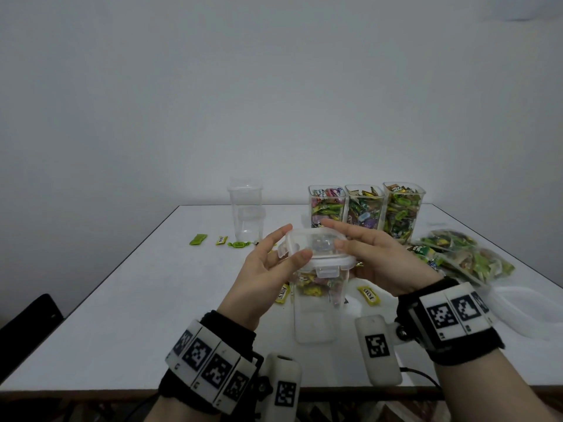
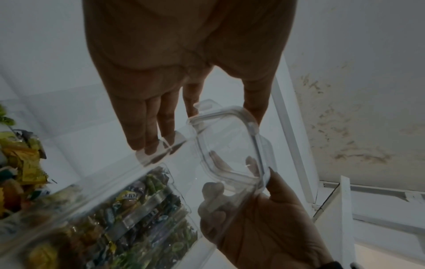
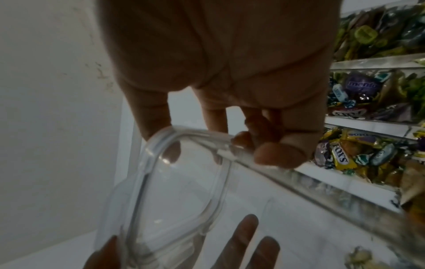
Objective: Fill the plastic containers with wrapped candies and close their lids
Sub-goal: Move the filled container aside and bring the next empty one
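Note:
A clear square lid point(image 1: 316, 248) with side flaps hangs just above a tall clear container point(image 1: 315, 318) that holds wrapped candies, at the table's near middle. My left hand point(image 1: 274, 260) holds the lid's left side, thumb on the front rim and fingers straight behind the left flap. My right hand point(image 1: 374, 257) grips the right side, thumb on top and index finger stretched out. In the left wrist view the lid point(image 2: 230, 149) sits between both hands, beside the container point(image 2: 128, 218). In the right wrist view my right fingers point(image 3: 271, 152) curl on the lid's point(image 3: 179, 191) rim.
Three open containers full of candies point(image 1: 364, 208) stand at the back right, an empty tall one point(image 1: 245, 211) at the back left. Loose candies point(image 1: 221, 240) lie near it, and yellow ones point(image 1: 368, 295) by the container. Candy bags point(image 1: 469, 257) and spare lids point(image 1: 524, 309) lie right.

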Demonstrator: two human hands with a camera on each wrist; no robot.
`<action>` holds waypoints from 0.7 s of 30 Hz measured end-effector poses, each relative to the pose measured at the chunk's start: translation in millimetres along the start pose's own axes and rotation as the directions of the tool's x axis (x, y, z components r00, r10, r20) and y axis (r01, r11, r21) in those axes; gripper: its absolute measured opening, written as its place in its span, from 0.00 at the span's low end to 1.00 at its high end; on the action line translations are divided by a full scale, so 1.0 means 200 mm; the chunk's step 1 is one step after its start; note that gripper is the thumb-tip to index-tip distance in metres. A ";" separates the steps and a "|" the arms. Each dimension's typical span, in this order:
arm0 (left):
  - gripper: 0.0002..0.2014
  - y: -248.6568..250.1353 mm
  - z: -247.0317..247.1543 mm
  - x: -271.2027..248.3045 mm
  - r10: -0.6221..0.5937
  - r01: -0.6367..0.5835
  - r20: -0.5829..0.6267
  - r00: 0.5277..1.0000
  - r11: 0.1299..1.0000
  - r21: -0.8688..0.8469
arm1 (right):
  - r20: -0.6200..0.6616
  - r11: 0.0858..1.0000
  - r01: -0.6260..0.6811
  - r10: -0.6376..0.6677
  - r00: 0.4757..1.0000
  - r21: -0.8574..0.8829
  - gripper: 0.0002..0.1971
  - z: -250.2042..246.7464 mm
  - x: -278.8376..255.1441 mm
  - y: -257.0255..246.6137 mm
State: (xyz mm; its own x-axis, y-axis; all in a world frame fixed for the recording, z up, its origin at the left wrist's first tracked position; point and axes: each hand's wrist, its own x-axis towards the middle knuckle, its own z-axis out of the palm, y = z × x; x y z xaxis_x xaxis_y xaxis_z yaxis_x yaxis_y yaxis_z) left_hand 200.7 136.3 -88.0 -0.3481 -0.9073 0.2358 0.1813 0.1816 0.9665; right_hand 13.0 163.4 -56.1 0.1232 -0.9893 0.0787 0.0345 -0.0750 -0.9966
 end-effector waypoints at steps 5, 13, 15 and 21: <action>0.36 -0.01 0.00 0.01 -0.003 0.003 0.002 1.000 1.000 -0.006 | -0.028 0.994 0.007 -0.004 1.000 0.110 0.31 0.01 0.00 0.01; 0.41 -0.07 0.02 -0.04 -0.015 0.017 0.028 1.000 0.998 -0.062 | -0.055 0.998 0.045 -0.043 0.998 0.037 0.23 -0.02 -0.05 0.05; 0.48 -0.09 0.01 -0.05 -0.019 0.020 0.073 0.997 1.000 -0.011 | -0.028 0.989 0.119 -0.122 0.992 -0.086 0.28 -0.06 -0.08 0.07; 0.52 -0.10 0.05 -0.08 0.009 -0.011 0.020 1.000 0.997 0.079 | 0.159 0.632 0.307 -0.281 0.946 -0.712 0.47 -0.12 -0.17 0.04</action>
State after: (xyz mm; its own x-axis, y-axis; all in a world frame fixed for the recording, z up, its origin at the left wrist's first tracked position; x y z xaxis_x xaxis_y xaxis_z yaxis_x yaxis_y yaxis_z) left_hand 192.5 150.6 -109.2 -0.3643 -0.8980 0.2467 0.1114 0.2209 0.9689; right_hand -14.7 193.6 -66.4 0.2646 -0.8953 0.3584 -0.6465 -0.4404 -0.6230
